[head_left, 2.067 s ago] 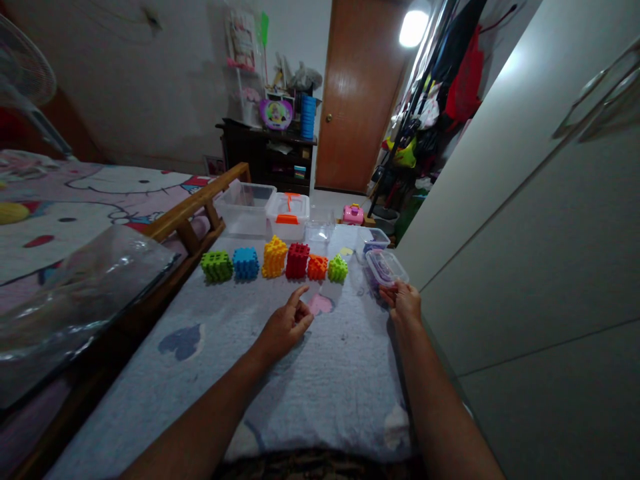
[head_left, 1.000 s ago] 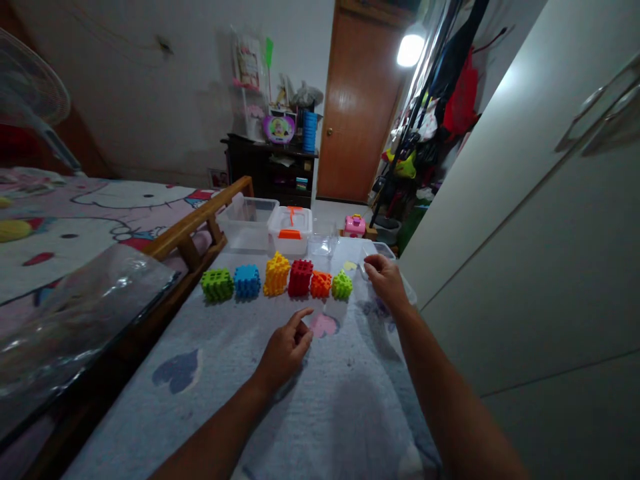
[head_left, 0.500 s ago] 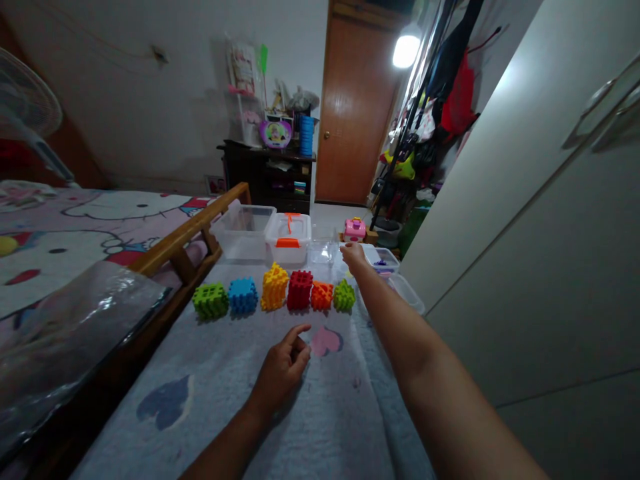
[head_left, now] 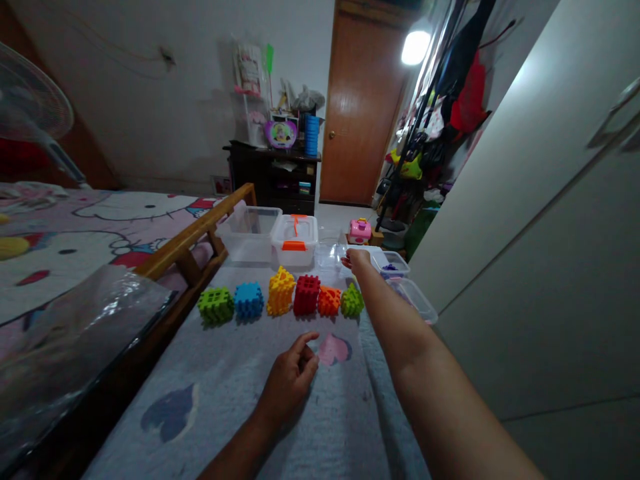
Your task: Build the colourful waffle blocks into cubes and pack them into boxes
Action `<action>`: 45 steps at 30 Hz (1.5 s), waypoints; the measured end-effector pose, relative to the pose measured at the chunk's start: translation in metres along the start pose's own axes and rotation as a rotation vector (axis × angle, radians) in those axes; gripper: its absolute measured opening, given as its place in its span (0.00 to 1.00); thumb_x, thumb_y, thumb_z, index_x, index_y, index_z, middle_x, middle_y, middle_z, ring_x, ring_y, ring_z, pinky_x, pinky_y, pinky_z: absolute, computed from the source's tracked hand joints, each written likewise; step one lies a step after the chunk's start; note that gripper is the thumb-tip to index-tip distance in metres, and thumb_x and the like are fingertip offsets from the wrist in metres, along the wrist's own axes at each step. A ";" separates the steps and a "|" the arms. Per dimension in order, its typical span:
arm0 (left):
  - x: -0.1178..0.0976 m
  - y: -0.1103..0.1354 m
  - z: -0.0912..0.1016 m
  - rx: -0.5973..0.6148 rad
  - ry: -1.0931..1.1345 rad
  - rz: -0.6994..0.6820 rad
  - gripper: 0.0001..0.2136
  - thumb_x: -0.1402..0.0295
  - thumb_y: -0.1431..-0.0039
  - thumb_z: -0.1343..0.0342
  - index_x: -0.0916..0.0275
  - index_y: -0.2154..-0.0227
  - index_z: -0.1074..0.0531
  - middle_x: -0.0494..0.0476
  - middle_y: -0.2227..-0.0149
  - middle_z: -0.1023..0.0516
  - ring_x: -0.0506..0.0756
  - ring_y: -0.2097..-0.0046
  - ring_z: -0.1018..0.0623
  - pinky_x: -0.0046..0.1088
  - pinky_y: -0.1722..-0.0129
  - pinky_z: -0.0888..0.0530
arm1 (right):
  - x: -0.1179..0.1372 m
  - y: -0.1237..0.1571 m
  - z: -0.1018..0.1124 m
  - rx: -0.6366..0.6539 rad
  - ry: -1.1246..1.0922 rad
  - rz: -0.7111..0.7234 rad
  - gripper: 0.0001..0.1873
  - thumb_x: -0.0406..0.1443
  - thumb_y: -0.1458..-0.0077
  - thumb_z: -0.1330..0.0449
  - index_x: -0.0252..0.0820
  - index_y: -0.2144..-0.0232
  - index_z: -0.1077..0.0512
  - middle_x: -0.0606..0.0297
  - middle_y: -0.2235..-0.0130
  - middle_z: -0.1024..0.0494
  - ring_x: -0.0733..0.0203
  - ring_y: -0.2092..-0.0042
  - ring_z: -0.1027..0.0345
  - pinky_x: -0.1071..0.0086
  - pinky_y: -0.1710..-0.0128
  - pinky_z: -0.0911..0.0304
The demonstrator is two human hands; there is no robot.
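My left hand (head_left: 291, 371) hovers low over or rests on the sheet, index finger stretched and thumb apart, holding nothing. My right hand (head_left: 357, 259) reaches far forward, its fingers closed at the right edge of a small clear plastic box (head_left: 329, 256); the grip is partly hidden. Between the hands stands a row of knobbly interlocking block cubes: a green one (head_left: 216, 307), a blue one (head_left: 249, 301), a tall yellow one (head_left: 281, 292), a dark red one (head_left: 307, 296), an orange one (head_left: 329, 302) and a lime green one (head_left: 352, 301).
Behind the row stand a large clear bin (head_left: 250, 235) and a lidded box with orange clips (head_left: 294, 246). To the right are a shallow tub with purple pieces (head_left: 391, 268) and a clear lid (head_left: 415, 299). A wooden rail (head_left: 195, 233) borders the left; a cabinet (head_left: 540, 267) borders the right.
The whole view has shifted slightly, so everything appears a little further right. Both hands keep nearly the same places relative to the blocks and boxes.
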State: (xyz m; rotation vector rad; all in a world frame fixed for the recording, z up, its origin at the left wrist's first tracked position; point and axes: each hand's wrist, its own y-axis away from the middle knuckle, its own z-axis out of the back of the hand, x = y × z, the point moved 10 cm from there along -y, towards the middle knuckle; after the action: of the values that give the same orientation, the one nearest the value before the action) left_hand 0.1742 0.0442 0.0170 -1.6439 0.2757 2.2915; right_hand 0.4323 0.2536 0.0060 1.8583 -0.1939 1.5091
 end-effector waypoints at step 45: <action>-0.001 0.006 0.066 -0.394 0.335 -0.071 0.19 0.51 0.41 0.46 0.60 0.56 0.26 0.57 0.60 0.22 0.56 0.57 0.24 0.34 0.53 0.30 | -0.092 0.195 0.124 0.407 -0.067 0.104 0.14 0.39 0.61 0.31 0.40 0.69 0.25 0.74 0.80 0.31 0.72 0.82 0.41 0.78 0.84 0.45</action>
State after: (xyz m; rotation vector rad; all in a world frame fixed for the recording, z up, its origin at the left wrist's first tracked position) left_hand 0.1139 0.0597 0.0393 -2.1925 -0.1760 2.1046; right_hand 0.3990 0.0071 0.0017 2.2491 -0.0131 1.6510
